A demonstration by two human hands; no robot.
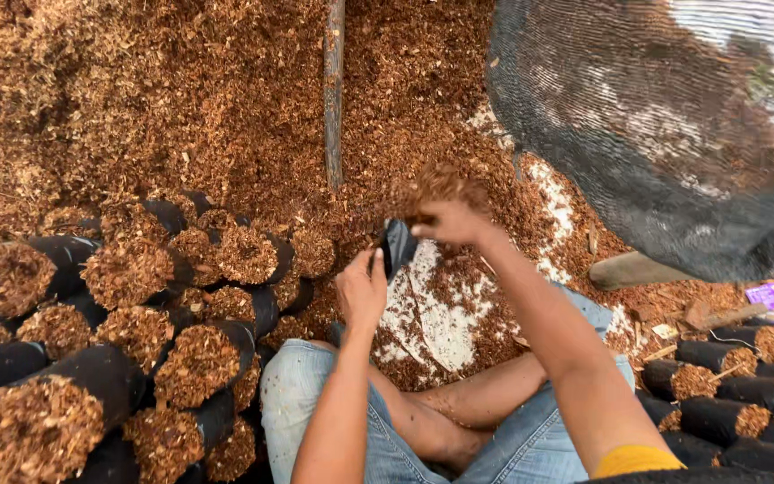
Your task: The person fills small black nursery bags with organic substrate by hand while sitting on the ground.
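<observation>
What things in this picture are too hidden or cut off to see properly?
- Head view: the inside of the small black bag is hidden by its own folds and the left hand.
- The right hand blurs with the brown shavings it grips.
- The filled black bags at the left are cut off by the edge.
- What lies under the dark netting is veiled.

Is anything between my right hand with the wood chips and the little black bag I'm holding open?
Nothing visible. The right hand, holding chips, sits directly at the black bag, which the left hand holds from below.
</observation>
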